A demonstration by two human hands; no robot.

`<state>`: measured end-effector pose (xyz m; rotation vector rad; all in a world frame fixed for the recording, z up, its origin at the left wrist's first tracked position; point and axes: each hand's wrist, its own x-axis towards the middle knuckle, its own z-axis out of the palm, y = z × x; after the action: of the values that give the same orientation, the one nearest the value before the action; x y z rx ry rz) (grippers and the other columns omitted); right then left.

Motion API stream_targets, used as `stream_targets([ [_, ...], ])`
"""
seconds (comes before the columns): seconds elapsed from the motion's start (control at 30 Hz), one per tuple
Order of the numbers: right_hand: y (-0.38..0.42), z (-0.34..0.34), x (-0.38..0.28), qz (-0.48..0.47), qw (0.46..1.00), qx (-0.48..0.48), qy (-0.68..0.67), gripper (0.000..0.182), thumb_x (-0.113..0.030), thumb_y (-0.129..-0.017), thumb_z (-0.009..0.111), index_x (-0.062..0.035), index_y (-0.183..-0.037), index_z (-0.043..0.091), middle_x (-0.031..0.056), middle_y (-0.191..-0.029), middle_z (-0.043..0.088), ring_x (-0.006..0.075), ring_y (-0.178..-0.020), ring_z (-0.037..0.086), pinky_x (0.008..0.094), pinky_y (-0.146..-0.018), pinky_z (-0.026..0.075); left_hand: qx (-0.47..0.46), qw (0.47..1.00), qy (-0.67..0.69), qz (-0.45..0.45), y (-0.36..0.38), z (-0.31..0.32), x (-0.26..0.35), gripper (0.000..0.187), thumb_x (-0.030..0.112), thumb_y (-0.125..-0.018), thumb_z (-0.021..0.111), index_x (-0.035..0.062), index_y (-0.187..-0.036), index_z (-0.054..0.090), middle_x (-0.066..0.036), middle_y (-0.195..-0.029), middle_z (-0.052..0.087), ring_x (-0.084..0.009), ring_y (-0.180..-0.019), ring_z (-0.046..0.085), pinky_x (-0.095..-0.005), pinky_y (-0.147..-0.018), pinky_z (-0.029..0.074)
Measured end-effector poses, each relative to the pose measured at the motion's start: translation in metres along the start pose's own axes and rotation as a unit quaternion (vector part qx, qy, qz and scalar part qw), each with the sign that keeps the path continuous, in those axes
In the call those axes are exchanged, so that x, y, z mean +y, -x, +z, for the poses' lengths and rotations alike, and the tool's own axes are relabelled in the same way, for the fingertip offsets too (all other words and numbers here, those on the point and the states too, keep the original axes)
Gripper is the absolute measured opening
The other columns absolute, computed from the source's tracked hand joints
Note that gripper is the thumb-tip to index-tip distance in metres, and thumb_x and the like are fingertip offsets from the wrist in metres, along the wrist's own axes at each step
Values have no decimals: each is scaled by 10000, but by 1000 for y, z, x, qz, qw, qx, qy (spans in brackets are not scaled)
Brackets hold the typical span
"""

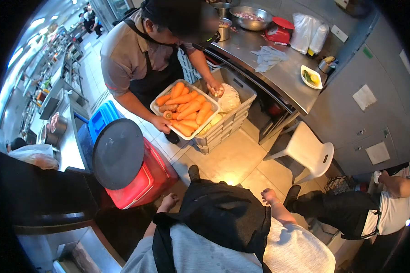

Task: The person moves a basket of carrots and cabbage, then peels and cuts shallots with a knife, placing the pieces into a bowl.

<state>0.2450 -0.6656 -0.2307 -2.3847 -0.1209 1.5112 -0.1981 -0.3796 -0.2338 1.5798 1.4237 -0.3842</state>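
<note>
well, from the head camera, the wearer's left hand is low beside the black apron, its fingers curled in; whether anything sits inside them i cannot tell. the right hand is out on the other side, half open with bent fingers, gripping nothing that shows. near the left hand is a red box, with a dark round lid tilted against it and a blue container just beyond. near the right hand are a white stool and the dark shoe of a person in a white top. ahead, a co-worker has one hand at the rim of a white basket heaped with carrots, beside stacked grey crates. the co-worker's other hand is closed around small pale pieces. on the steel table are a red scale, a crumpled cloth and a white dish.
</note>
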Motion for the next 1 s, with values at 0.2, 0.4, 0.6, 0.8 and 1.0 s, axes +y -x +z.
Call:
stream_targets([
  [0.2, 0, 7, -15, -23, 1000, -12, 17, 356, -230, -808, 541, -39, -1105, 496, 118, -819, 606, 213, -596, 587, 356, -513, 480, 7, 999, -38, 7, 7, 9, -34, 451, 309, -718, 658, 46, -1070, 556, -147, -1011, 608, -282, -957, 575, -332, -822, 442],
  [0.4, 2, 4, -35, -46, 998, -2, 30, 346, -235, -806, 540, -53, -1099, 503, 100, -810, 606, 189, -596, 585, 325, -478, 465, 3, 999, -41, 18, 4, 13, -41, 440, 296, -729, 639, 33, -1072, 555, -153, -1006, 608, -290, -940, 580, -341, -802, 449],
  [0.6, -5, -2, -30, -34, 999, 2, 32, 317, -228, -796, 552, -61, -1064, 524, 82, -767, 602, 179, -582, 582, 326, -485, 463, -15, 999, 35, -16, 13, 9, 2, 421, 280, -735, 636, 23, -1058, 552, -147, -979, 617, -276, -888, 598, -331, -749, 464],
  [0.8, -6, -6, -32, -24, 999, -7, 37, 328, -218, -814, 541, -47, -1091, 503, 99, -797, 602, 177, -582, 574, 320, -476, 464, 26, 998, 2, 61, -14, 23, -14, 410, 272, -743, 632, 22, -1057, 549, -135, -935, 627, -243, -797, 618, -322, -699, 476],
  [1.0, -10, -9, -34, -43, 999, -13, 23, 332, -236, -810, 545, -49, -1082, 505, 93, -785, 601, 178, -579, 575, 314, -475, 458, 0, 999, -42, 15, -9, 16, 2, 430, 300, -712, 653, 62, -1057, 559, -124, -935, 628, -255, -826, 611, -325, -721, 472],
])
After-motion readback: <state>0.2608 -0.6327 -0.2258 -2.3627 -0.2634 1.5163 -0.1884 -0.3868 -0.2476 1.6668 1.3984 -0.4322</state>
